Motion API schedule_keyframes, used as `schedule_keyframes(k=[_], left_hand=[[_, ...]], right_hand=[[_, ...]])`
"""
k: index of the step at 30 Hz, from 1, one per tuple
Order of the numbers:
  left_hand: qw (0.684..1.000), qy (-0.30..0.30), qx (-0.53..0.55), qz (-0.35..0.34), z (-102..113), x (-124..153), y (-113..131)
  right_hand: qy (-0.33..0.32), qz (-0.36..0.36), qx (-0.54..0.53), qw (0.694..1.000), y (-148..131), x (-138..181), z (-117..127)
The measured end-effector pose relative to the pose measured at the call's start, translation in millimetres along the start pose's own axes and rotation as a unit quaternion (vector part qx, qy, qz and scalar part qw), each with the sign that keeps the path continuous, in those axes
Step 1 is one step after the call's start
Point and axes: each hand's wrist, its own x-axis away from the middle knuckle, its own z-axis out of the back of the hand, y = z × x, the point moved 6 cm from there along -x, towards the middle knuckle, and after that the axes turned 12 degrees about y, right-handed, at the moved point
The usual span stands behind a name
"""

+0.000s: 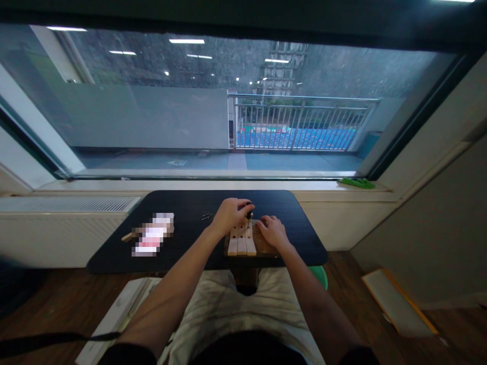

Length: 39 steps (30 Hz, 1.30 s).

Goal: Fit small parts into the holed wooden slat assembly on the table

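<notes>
Upright over the light wooden strips (242, 247) stands a short black-handled screwdriver (249, 212), its lower end at one of the strips' holes. My left hand (231, 217) is closed on its handle from the left, thumb and fingers pinching near the top. Three strips lie side by side, with dark holes in them, on a brown wooden board (264, 247). My right hand (273, 231) rests on the board's right part, fingers apart and slightly bent, holding nothing. A few small dark screws or nails (207, 216) lie on the table left of my left hand.
The black table (182, 248) stands against the window sill (243, 185). On its left lies a pixelated item (154, 235) beside a wooden stick end (127, 236). A radiator (68, 228) is at the left, a green object (318, 276) below the right edge, a green cloth-like item (356, 183) on the sill.
</notes>
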Motion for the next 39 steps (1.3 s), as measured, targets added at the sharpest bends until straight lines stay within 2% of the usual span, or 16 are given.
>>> schedule_keyframes(k=[11, 39], left_hand=[[1.0, -0.021, 0.0, 0.011, -1.1, 2.4, 0.6], [0.999, -0.031, 0.021, 0.004, -3.0, 4.1, 4.3]], right_hand=[[0.002, 0.002, -0.002, 1.0, 1.2, -0.5, -2.2], [0.001, 0.004, 0.0, 1.0, 0.5, 0.3, -0.3]])
